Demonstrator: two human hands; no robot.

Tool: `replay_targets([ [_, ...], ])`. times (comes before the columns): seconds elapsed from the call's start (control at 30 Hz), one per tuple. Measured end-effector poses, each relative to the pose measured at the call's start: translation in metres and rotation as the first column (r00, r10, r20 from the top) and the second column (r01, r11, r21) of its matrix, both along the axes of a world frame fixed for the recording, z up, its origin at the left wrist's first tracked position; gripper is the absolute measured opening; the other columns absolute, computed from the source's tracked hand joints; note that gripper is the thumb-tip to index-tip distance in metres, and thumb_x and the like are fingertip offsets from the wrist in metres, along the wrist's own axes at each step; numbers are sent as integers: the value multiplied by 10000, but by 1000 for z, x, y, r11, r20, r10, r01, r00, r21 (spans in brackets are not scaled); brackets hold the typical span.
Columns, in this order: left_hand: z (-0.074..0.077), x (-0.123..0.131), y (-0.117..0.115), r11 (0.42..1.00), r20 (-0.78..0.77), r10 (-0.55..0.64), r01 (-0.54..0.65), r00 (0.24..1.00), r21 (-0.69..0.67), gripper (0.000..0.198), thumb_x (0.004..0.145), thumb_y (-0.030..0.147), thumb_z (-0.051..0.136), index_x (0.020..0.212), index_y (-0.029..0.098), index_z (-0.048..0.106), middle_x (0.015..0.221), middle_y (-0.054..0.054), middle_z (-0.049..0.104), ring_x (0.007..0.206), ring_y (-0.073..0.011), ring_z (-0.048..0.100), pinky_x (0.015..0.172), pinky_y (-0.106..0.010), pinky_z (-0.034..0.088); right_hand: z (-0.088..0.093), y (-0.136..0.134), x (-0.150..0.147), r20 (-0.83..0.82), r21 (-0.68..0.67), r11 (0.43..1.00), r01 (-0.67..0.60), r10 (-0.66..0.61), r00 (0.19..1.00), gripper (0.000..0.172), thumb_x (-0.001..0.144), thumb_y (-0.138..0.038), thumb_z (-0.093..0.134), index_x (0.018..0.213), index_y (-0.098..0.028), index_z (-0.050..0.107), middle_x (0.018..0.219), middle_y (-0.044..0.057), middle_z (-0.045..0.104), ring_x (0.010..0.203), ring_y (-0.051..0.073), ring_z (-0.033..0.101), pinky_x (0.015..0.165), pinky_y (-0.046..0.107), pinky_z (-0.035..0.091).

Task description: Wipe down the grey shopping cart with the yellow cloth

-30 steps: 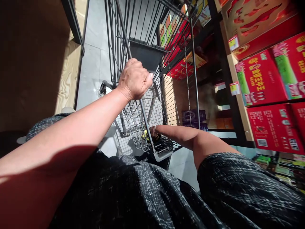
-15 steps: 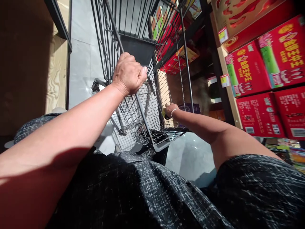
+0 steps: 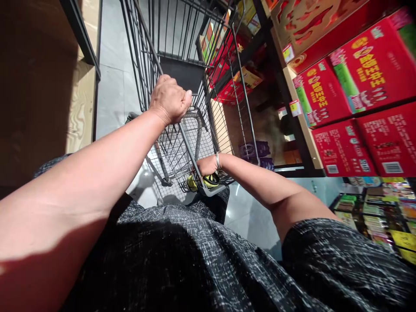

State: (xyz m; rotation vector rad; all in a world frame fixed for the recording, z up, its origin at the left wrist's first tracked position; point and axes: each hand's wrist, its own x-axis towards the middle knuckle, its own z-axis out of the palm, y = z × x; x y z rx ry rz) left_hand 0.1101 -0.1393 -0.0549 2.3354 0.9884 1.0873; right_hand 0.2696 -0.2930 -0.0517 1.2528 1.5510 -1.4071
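Observation:
My left hand [image 3: 171,99] is closed in a fist around the metal top rail of a black wire shopping cart [image 3: 149,32]. My right hand [image 3: 207,165], with a light bracelet at its wrist, reaches down at the cart's near end. Under its partly hidden fingers is a yellow-and-black item [image 3: 212,179], whose exact kind I cannot make out. The cart's near corner rail passes in front of part of this item and of the fingers. A grey wire grid forms the cart's lower part.
Red boxes [image 3: 338,147] with yellow lettering fill the shelf at right, with price tags [image 3: 295,108] on its edge. Purple packages [image 3: 256,149] lie low behind the cart's side. A wooden unit [image 3: 81,99] stands at left. Grey tiled floor [image 3: 113,82] shows between.
My right hand has moved left from the cart's right side to its near corner, bringing the yellow-and-black item along. My left hand still grips the rail. The view has shifted slightly.

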Motion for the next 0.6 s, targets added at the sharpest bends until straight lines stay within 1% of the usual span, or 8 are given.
replay_targets([
  [0.1,-4,1,3,1000,17,-6,6,1000,12,469,984,472,302,736,283,652,748,-56,692,1011,-268,519,1061,-517,270,27,-6,8,-51,-46,992,117,-119,992,440,744,-111,664,1183,-97,686,943,40,733,797,130,637,731,210,499],
  [0.17,-8,2,5,1000,27,-12,12,1000,15,493,998,491,276,768,265,649,756,-52,693,1051,-259,492,1071,-520,249,43,-12,28,5,-55,983,177,-177,984,456,776,-110,640,1230,-136,683,983,37,741,794,125,650,738,216,505],
  [0.2,-9,3,6,1000,28,-14,13,1000,14,504,1004,499,264,784,253,646,762,-51,693,1072,-257,481,1076,-522,239,50,-15,41,74,-16,986,167,-165,983,452,779,-108,648,1227,-152,696,991,40,745,802,133,657,751,229,509],
  [0.27,-12,5,7,1000,20,-6,6,1000,9,511,1011,505,257,803,234,638,781,-50,696,1094,-258,475,1080,-525,231,63,-19,69,299,132,990,58,-95,949,433,766,-97,682,1191,-161,734,1001,64,751,854,173,674,805,274,512],
  [0.37,-13,6,7,1000,-13,30,-30,999,10,493,1007,497,277,801,223,632,807,-56,702,1083,-264,504,1073,-522,249,78,-25,106,654,296,943,-150,-86,751,451,782,-93,679,1225,-162,730,1123,124,735,1017,257,672,879,347,500],
  [0.43,-11,6,6,998,-41,54,-54,998,16,500,1002,487,279,789,214,639,827,-76,706,1076,-277,531,1071,-519,263,82,-31,117,745,328,921,-209,-116,657,487,812,-113,647,1293,-180,690,1231,144,699,1103,287,653,893,368,500],
  [0.5,-8,5,4,997,-77,75,-74,994,17,526,998,478,268,780,193,652,844,-102,706,1076,-296,557,1072,-517,274,82,-37,111,747,342,910,-236,-111,655,506,813,-132,639,1315,-187,675,1255,150,689,1120,296,650,890,370,505],
  [0.6,0,3,-1,995,-150,95,-97,984,-8,563,991,478,267,794,150,680,870,-123,702,1098,-314,573,1079,-516,280,76,-43,80,617,381,900,-210,-79,783,448,784,-162,656,1225,-182,727,1154,138,724,1044,281,665,856,347,507],
])
